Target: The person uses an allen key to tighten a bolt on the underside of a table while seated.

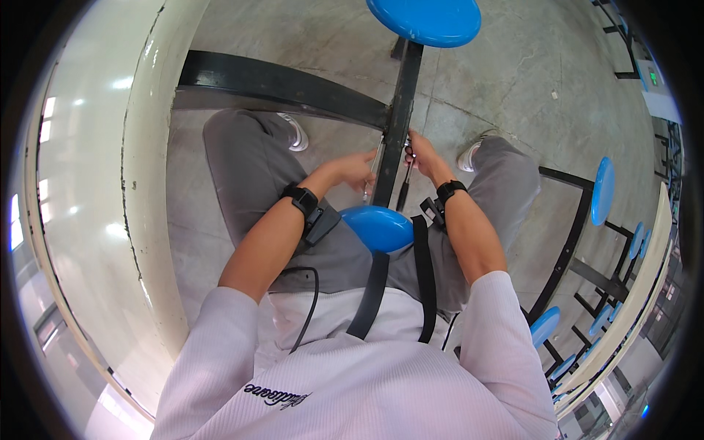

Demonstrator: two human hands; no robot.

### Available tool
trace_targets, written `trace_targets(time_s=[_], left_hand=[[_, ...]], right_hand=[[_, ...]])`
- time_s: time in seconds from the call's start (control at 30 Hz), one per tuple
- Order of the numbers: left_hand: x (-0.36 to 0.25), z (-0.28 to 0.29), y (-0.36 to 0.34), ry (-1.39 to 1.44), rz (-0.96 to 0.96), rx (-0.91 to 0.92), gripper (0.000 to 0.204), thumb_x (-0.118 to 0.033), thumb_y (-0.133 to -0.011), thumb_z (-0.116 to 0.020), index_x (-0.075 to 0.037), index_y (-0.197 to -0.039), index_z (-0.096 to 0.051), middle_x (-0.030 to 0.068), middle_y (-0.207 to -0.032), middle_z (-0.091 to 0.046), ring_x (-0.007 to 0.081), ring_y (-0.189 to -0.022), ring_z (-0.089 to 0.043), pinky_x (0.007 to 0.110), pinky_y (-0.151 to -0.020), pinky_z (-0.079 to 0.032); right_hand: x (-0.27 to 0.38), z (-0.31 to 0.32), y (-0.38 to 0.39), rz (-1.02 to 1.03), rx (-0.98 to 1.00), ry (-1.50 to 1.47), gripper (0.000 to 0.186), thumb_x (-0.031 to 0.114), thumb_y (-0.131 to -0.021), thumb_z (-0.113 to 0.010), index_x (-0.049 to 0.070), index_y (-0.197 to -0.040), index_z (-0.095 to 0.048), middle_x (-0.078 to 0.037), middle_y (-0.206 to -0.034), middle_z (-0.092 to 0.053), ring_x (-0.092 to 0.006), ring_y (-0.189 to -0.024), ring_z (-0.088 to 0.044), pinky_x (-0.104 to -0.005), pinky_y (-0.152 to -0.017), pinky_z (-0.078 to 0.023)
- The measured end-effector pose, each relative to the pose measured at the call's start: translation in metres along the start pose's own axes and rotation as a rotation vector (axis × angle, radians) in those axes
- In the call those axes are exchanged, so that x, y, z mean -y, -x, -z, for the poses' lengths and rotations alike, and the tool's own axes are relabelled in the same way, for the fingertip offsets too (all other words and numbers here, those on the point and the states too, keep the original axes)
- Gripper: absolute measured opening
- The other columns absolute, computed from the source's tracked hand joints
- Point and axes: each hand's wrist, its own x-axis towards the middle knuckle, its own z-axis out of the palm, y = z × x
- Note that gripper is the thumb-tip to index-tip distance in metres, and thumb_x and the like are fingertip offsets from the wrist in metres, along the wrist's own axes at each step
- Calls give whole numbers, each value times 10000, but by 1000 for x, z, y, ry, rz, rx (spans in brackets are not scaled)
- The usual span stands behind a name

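Head view: you straddle the beam (401, 95), seemingly for two-sided reach; right grip (423, 157) holds a black-handled tool (402, 195) (left grip (356, 170) unclear).

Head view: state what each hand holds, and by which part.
The right hand holds a black-handled tool by its metal end, not the handle. The left hand is at a slim metal piece; whether it grips it cannot be told.

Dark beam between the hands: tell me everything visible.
Straight, blackish beam, apparently painted metal, running away from the person between a near blue seat and a far blue seat. A dark side bar joins its left side. Left hand and right hand flank it; contact is unclear.
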Motion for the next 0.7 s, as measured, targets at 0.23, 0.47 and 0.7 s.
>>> trace_targets(time_s=[0.23,0.47,0.7], left_hand=[[-10,-5,1,-46,17,22,747,-7,-818,-458,-120,-1420,-31,95,-851,-570,190,-647,-619,264,-511,-458],[-6,-1,-1,116,9,21,737,-20,-838,-469,-124,-1422,-33,88,-826,-577,181,-653,-618,264,-529,-455],[-11,-3,1,8,-2,34,749,-21,-819,-481,-105,-1419,-40,100,-881,-565,176,-657,-619,263,-529,-459]], right_hand=[[-14,10,-19,562,-198,303,405,378,-936,-349,15,-879,-518,-72,-780,-551,-172,-634,-520,-278,-555,-443],[20,3,5,-137,2,-20,521,566,-879,-321,77,-786,-474,-12,-605,-412,-143,-506,-438,-312,-493,-428],[-13,16,-19,310,-97,14,423,469,-902,-367,85,-787,-501,-8,-695,-482,-118,-687,-476,-293,-684,-399]])
